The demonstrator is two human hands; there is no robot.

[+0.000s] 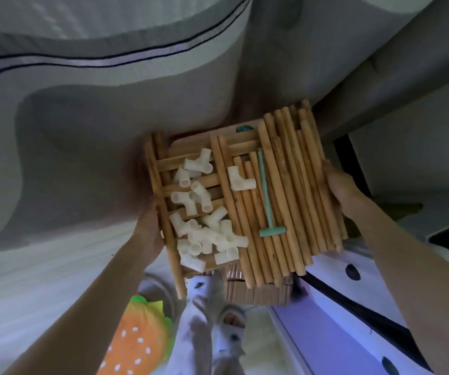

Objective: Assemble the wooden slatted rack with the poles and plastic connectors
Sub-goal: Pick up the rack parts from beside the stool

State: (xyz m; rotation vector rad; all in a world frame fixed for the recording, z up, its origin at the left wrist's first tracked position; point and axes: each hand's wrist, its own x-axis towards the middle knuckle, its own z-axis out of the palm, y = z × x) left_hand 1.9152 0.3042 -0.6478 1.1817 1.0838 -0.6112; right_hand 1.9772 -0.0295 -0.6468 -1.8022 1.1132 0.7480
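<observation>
Both forearms are seen reaching to a stiff slatted panel (191,169), gripped at opposite edges by the left hand (147,226) and right hand (339,185). Between them, loose poles (293,190) could roll; heaped slippery connectors (204,226) and a small mallet (266,196) could slide.

Materials and finish, as seen.
Matt pale wood: slatted panel (164,169), poles (293,190). Smooth white plastic connectors (204,228); smooth mint-green plastic hammer (266,196). Plush cloth burger toy (137,339).
</observation>
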